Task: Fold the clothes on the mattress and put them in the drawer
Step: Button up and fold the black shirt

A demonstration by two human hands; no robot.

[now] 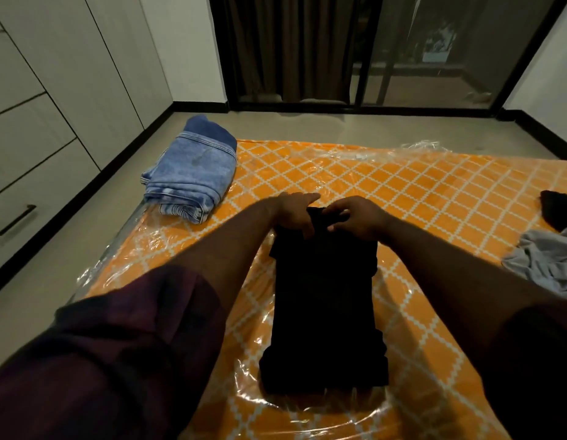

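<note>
A black garment (325, 312) lies as a long narrow strip on the orange patterned mattress (434, 201), which is wrapped in clear plastic. At the strip's far end my left hand (295, 212) grips the left corner and my right hand (355, 217) pinches the edge beside it. A folded stack of blue jeans (193, 173) sits at the mattress's far left corner. A crumpled grey garment (549, 265) and a dark one (558, 211) lie at the right edge. White drawers (25, 185) with a black handle (14, 221) stand on the left.
Grey floor (53, 255) runs between the mattress and the cabinet wall. Behind the mattress are a dark curtain (291, 46) and a glass sliding door (434, 52). Loose plastic wrap (425, 146) bunches at the mattress's far edge.
</note>
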